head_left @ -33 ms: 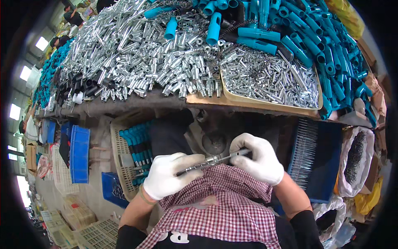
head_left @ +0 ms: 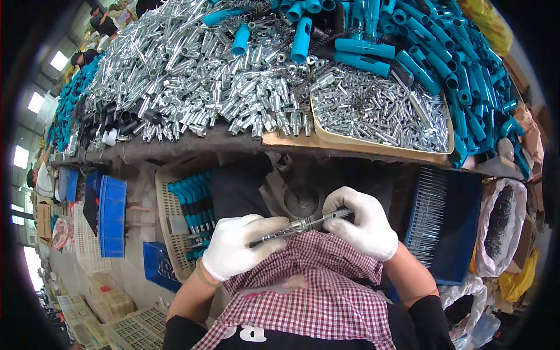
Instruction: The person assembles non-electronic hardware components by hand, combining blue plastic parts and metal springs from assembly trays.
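Note:
In front of my checked apron (head_left: pixel 315 277), both white-gloved hands hold one slim metal rod assembly (head_left: pixel 301 225). It lies nearly level, tilted up to the right, with a wider shiny collar near its middle. My left hand (head_left: pixel 239 245) is closed round the left part, and the darker, ridged end shows between thumb and fingers. At the other end, my right hand (head_left: pixel 363 223) pinches a metal tube with a small hole in its side. A thinner shaft shows between the collar and that tube. The gloves hide some of the assembly.
Metal fittings (head_left: pixel 233 87) and teal tubular handles (head_left: pixel 431 41) heap the bench ahead. A shallow tray (head_left: pixel 382 143) holds small metal pins. Teal-handled parts fill a cream crate (head_left: pixel 166 216) at left. A blue bin (head_left: pixel 455 233) at right carries rows of thin rods.

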`<state>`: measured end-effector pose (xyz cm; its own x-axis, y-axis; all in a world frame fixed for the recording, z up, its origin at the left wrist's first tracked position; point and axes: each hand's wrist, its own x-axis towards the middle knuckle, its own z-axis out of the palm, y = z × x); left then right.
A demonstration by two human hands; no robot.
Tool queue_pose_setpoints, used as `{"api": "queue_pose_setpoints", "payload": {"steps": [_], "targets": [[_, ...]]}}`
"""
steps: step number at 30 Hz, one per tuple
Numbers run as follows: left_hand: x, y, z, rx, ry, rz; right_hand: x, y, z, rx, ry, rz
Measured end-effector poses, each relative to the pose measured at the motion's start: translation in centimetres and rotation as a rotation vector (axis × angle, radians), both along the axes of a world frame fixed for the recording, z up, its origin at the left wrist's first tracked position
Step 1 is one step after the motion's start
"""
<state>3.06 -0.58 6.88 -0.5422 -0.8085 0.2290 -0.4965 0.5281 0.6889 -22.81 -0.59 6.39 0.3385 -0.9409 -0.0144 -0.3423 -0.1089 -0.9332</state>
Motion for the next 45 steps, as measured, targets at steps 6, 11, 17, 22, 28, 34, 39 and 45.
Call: {"api": "queue_pose_setpoints", "payload": {"steps": [6, 11, 17, 22, 28, 34, 39, 45], "targets": [[0.3, 0.1, -0.5, 0.056, 0.013, -0.007, -0.2, 0.2, -1.2, 0.028, -0.021, 0.031], [0.0, 0.0, -0.7, 0.079, 0.030, 0.015, -0.2, 0.1, -1.7, 0.033, -0.005, 0.000], [0.0, 0.2, -1.3, 0.077, 0.004, 0.005, 0.0, 0.2, -1.8, 0.052, -0.017, 0.027], [-0.3, 0.4, -1.9, 0.095, 0.076, -0.028, 1.3, 1.0, -3.7, -0.124, -0.061, 0.120], [0.0, 0.8, -2.0, 0.170, 0.042, -0.052, 1.0, 1.7, -3.8, 0.010, -0.059, 0.163], [-0.5, 1.0, -1.9, 0.154, 0.067, -0.018, 2.2, 2.9, -5.4, 0.333, -0.673, 0.016], [-1.1, 1.3, -1.9, 0.168, 0.051, -0.008, 3.1, 2.9, -4.8, 0.256, -0.444, 0.062], [-1.7, 1.1, -3.0, 0.151, 0.135, 0.007, 5.2, 3.4, -7.0, 0.291, -0.792, 0.022]]}}
